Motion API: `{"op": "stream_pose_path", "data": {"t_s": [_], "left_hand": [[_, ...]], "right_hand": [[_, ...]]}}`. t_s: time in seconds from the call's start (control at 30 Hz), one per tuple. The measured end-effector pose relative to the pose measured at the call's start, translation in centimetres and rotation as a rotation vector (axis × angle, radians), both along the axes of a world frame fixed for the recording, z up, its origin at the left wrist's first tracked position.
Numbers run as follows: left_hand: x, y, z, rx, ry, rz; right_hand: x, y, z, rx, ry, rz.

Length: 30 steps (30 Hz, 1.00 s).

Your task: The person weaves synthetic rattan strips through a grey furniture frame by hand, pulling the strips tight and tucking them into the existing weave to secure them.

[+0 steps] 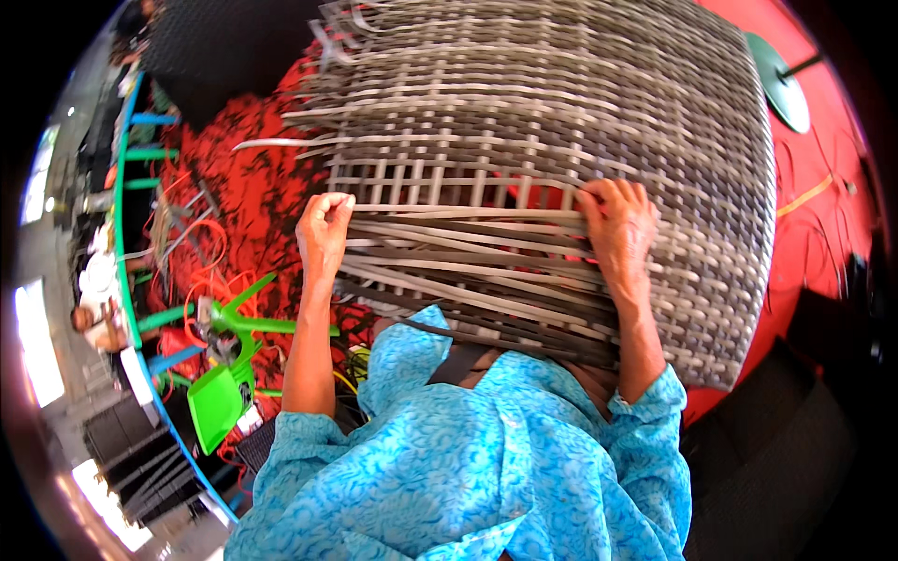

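A large panel of grey wicker weave (505, 84) lies in front of me, with an open stretch of bare crossing strips near its middle. My left hand (325, 229) pinches a pale grey flat strip (468, 211) at the open left side. That strip runs taut across to my right hand (619, 220), whose bent fingers press at the edge of the dense weave and close around the strip there. Between my forearms, several loose dark and light strips (468, 271) fan out toward my lap. Frayed strip ends stick out along the panel's far left edge.
Red flooring (234, 140) on the left is littered with dark scraps. A green plastic chair (220, 402) and orange cord (210, 234) lie beside my left arm. Black woven pieces stand at the far left (220, 56) and lower right (767, 449). A round green base (781, 84) stands far right.
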<state>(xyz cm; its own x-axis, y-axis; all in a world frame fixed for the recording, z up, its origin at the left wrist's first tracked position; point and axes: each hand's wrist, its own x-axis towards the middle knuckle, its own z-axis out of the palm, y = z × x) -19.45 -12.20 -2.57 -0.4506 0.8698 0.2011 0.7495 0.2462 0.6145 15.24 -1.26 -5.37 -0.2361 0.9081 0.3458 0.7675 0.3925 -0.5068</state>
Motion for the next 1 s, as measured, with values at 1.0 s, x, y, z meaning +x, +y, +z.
{"op": "stream_pose_path", "data": {"t_s": [1.0], "left_hand": [[-17.6, 6.2, -8.0, 0.280, -1.243, 0.409]], "right_hand": [[2.5, -1.3, 0.0, -0.195, 0.248, -0.056]]}}
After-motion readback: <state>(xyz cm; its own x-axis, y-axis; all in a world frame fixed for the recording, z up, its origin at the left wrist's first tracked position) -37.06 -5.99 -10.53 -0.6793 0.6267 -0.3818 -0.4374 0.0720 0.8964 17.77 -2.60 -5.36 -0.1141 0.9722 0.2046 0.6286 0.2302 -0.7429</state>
